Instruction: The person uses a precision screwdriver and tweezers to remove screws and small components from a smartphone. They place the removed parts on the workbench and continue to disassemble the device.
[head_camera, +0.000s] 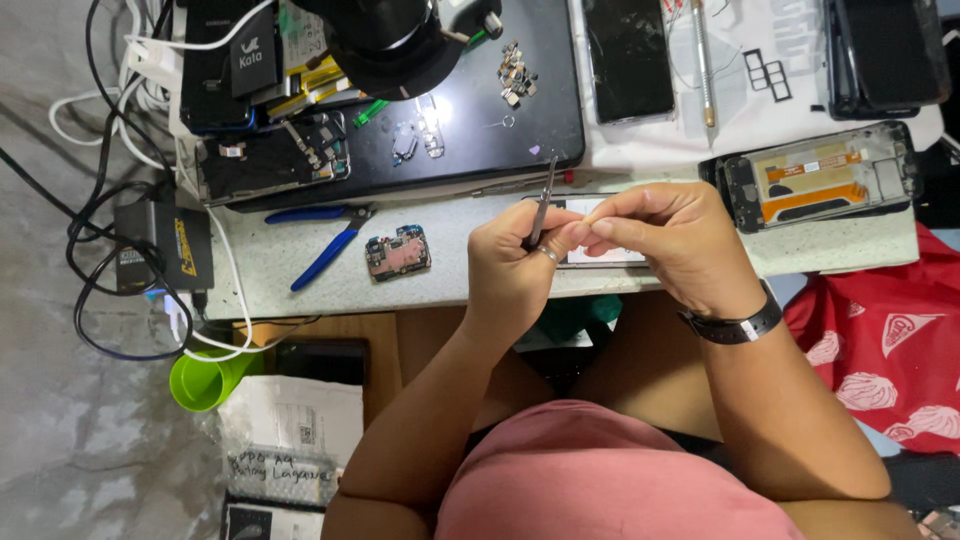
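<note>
Steel tweezers (543, 205) pinched in left hand (515, 265), tips pointing up and away toward black mat (520, 95). Right hand (680, 245) brought in against left, fingertips (590, 228) pressed together just beside tweezer shaft, seemingly pinching something too small to make out. Both hands closed and touching, hovering over a phone (600, 255) lying flat at bench (300, 275) edge, mostly hidden beneath them.

For doing this well, judging from the pose:
- Keep heels of both hands together, as now; steadies the tips.
- Hold tweezers low on shaft, light squeeze only; hard squeeze likely to flick a tiny part away.
- Work directly above phone, so anything dropped lands on it and not on lap or floor.
- Bring the part to the tips, not the tips to the part; less wobble.
- Mind the strap of the watch (735, 325) near bench edge.

Around the hands: circuit board (398, 253) and blue pliers (325, 250) to the left, well apart from the work. Opened phone frame (815, 178) with orange flex to the right, near the right wrist. Small metal parts (515, 75) in a heap on mat, far side. Another phone (628, 60) face up beyond, a thin pen-like tool (703, 60) beside it. Microscope head (390, 40) over mat, not over the hands. Cables (110, 200) and a charger block (165, 245) off bench to the left.
</note>
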